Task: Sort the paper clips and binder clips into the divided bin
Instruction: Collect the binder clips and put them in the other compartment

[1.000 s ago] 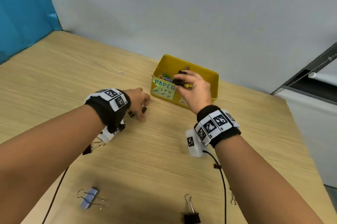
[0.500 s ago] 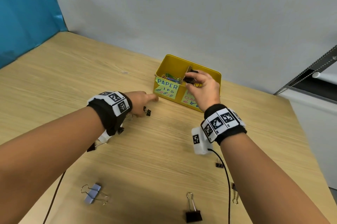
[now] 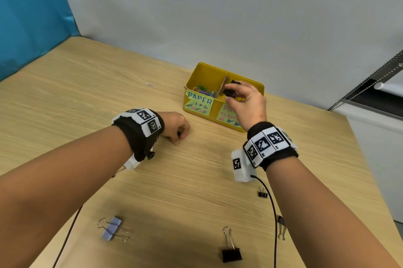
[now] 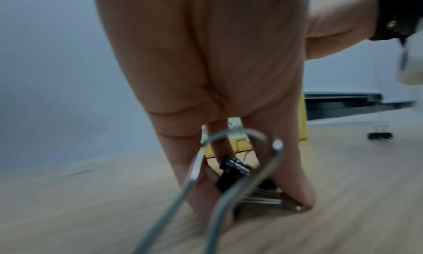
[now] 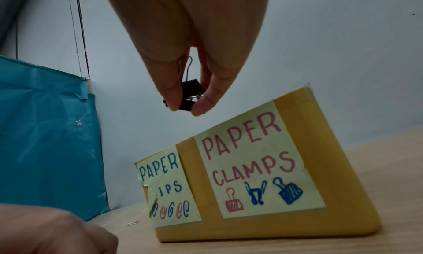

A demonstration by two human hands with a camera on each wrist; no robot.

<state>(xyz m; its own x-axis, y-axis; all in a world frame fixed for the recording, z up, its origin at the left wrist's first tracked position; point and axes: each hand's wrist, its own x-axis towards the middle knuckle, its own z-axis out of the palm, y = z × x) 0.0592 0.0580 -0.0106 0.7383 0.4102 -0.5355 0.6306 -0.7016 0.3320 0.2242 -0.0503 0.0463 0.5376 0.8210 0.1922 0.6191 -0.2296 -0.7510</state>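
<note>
A yellow divided bin (image 3: 250, 81) stands at the back of the wooden table, labelled "PAPER CLIPS" on its left half and "PAPER CLAMPS" (image 5: 251, 164) on its right half. Coloured paper clips (image 3: 204, 91) lie in the left compartment. My right hand (image 3: 232, 96) hovers over the right compartment beside the cardboard divider and pinches a black binder clip (image 5: 191, 93) between thumb and fingers. My left hand (image 3: 180, 137) is curled on the table in front of the bin, its fingertips pinching a small black binder clip (image 4: 232, 168) that lies on the wood.
Loose on the table: a lilac binder clip (image 3: 111, 228), a black binder clip (image 3: 231, 253), a small black clip (image 3: 263, 194), another clip (image 3: 281, 224) by my right forearm, and a silver paper clip (image 3: 149, 85). A wire clip handle (image 4: 199, 165) lies under my left wrist.
My right hand has carried its black clip further over the bin's right compartment. My left hand's pointing finger has curled in, and the fingers have closed around the small clip on the table.
</note>
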